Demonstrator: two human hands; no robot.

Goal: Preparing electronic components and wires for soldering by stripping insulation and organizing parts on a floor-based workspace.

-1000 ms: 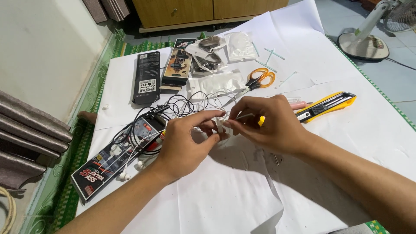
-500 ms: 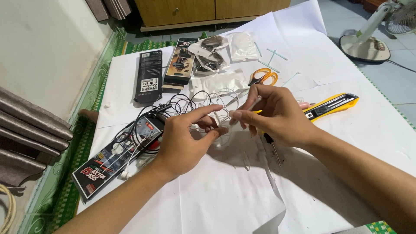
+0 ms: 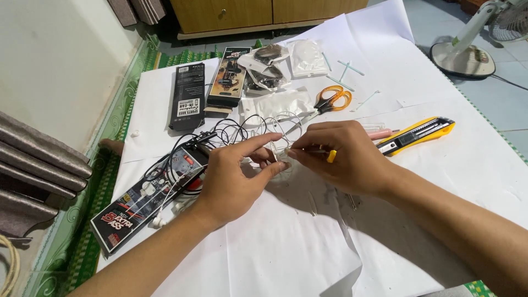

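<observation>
**Inspector:** Left hand [image 3: 231, 179]: thumb and forefinger pinched on a small white earphone piece [image 3: 278, 155] at the middle of the table, just in front of the tangled cords [image 3: 242, 129]. Right hand [image 3: 346, 159]: closed on a thin tool with a yellow handle [image 3: 330, 156], its tip set at the same piece. Both hands hold it just above the white paper [image 3: 286, 247].

**Clerk:** Advice for the work in hand?

**Inspector:** My judgement: keep the left pinch firm, press lightly with the tool, and rest the wrists on the paper so the tip does not slip toward the fingers.

**Clerk:** The count, working outward?

**Inspector:** One pair of orange-handled scissors [image 3: 330, 100]. One yellow box cutter [image 3: 421, 133]. One pink pen-like item [image 3: 379, 133] beside it, partly hidden. Three dark earphone packages: one at near left [image 3: 146, 201], two at the far side [image 3: 188, 96] [image 3: 228, 77]. Several clear plastic bags [image 3: 286, 66]; the exact number is unclear. At least four cotton swabs [image 3: 347, 69]. One fan base [image 3: 462, 55] on the floor.
</observation>
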